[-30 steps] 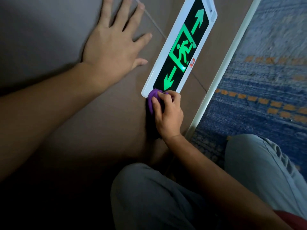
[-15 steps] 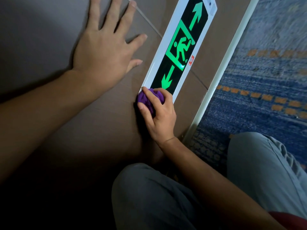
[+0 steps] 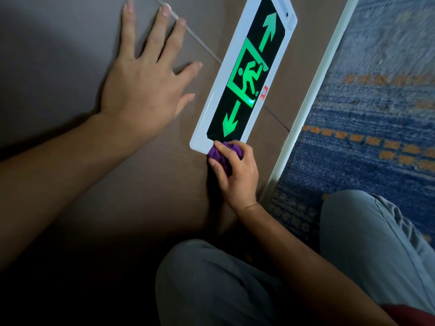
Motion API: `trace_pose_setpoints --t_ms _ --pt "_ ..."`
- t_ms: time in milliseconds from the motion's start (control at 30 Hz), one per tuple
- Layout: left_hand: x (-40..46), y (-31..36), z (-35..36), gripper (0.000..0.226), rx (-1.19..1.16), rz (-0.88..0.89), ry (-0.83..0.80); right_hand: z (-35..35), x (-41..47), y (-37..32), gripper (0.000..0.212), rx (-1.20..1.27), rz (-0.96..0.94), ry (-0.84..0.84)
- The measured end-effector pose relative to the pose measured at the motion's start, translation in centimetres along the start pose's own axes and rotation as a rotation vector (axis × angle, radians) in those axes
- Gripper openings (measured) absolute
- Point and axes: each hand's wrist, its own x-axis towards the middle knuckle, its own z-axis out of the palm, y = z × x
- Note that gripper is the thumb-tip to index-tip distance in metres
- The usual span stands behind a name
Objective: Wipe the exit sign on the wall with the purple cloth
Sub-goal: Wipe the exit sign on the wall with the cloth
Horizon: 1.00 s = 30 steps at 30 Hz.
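The exit sign (image 3: 244, 76) is a long white-framed panel on the brown wall, with a lit green running figure and two green arrows on black. My right hand (image 3: 235, 172) is closed around the bunched purple cloth (image 3: 222, 155) and presses it against the sign's near end, at the white frame's corner. Most of the cloth is hidden under my fingers. My left hand (image 3: 143, 85) lies flat on the wall to the left of the sign, fingers spread, holding nothing.
A pale baseboard strip (image 3: 313, 90) runs along the wall's foot to the right of the sign. Beyond it lies blue carpet (image 3: 376, 114) with orange dashes. My knees in grey trousers (image 3: 235, 285) fill the lower part of the view.
My right hand has slid the cloth from the sign's near left corner toward the right along the frame's near end. My left hand stays flat on the wall.
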Motion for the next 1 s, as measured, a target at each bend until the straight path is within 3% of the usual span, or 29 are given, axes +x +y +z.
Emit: trace_pose_setpoints --t_ms 133,300,467,733,1000 --pt "0.5 0.1 -0.5 0.061 0.009 0.039 -0.013 -0.8 0.3 -1.2 0.04 0.061 0.031 -0.003" --pt "1.1 0.5 -0.9 0.063 0.073 0.063 -0.066 0.5 1.7 -4.9 0.038 0.146 -0.061 0.024" --pt "1.1 0.4 -0.9 0.061 0.038 0.049 -0.063 0.8 0.5 -2.6 0.032 0.119 -0.027 0.043" --pt "1.5 1.0 -0.7 0.055 0.042 0.061 -0.044 0.3 -1.4 1.1 0.03 0.175 0.389 0.065" --pt "2.3 1.4 -0.2 0.067 0.16 0.069 -0.062 -0.7 2.1 0.9 0.027 0.271 0.52 0.085"
